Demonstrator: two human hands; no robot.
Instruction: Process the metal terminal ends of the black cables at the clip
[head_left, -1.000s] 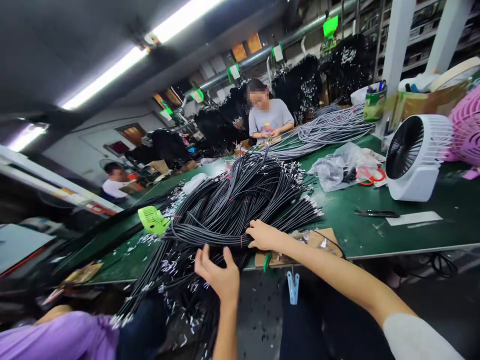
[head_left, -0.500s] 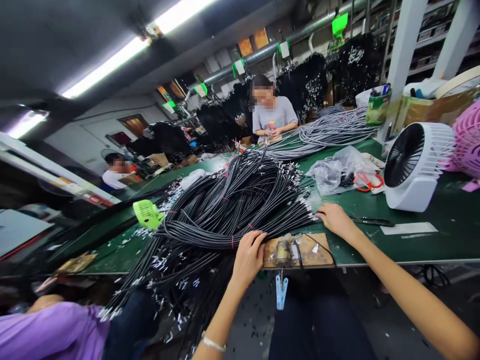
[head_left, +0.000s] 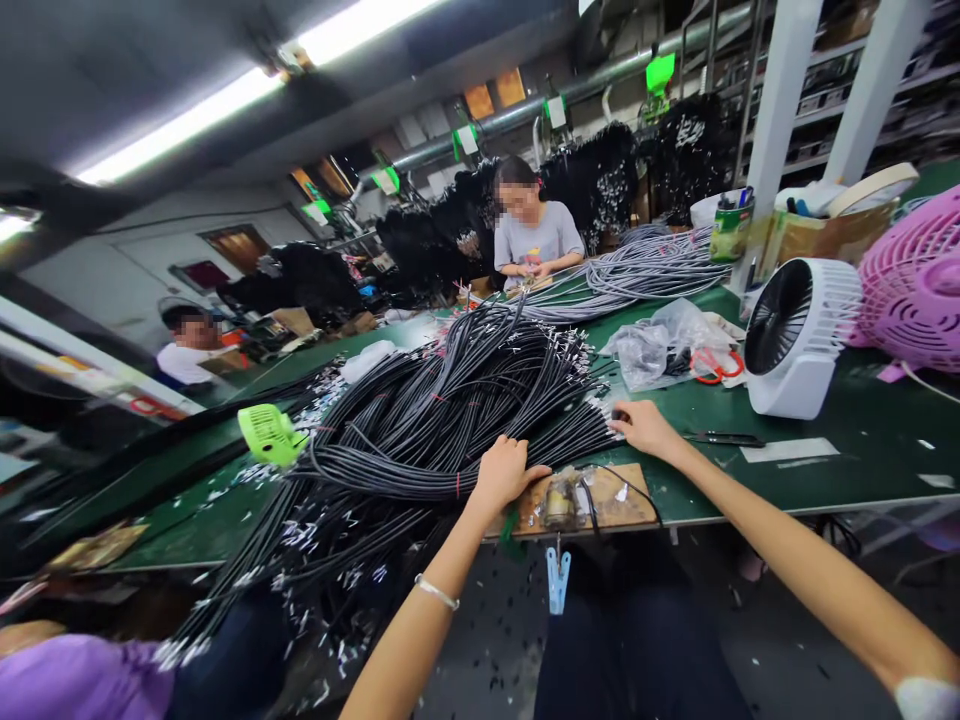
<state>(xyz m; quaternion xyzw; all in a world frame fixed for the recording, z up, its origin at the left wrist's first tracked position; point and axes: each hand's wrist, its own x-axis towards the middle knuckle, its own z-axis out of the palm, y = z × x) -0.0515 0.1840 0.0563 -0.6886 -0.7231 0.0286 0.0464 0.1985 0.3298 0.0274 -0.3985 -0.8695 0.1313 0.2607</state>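
A large heap of dark cables (head_left: 420,455) with pale metal-looking ends lies across the green table in front of me. My left hand (head_left: 508,472) rests on the near edge of this heap, thumb stretched out to the right and the other fingers partly hidden. At the cable ends on the right, my right hand (head_left: 646,428) is closed in a pinch around a dark cable end (head_left: 619,416). Between and below my hands is a wooden board (head_left: 622,505) carrying a small metal fixture (head_left: 559,503) wrapped in clear film. A blue clip (head_left: 557,580) hangs under it.
Right of my hand lie black tweezers (head_left: 724,439), red-handled scissors (head_left: 716,366) by a plastic bag (head_left: 652,345), and a white fan (head_left: 799,340). A green fan (head_left: 271,434) stands left. Grey cables (head_left: 645,272) lie near a co-worker (head_left: 536,235) across the table.
My left hand has shifted up onto the cables and its thumb now points out to the right. My right hand stays by the cable ends. The whole view has swung slightly right.
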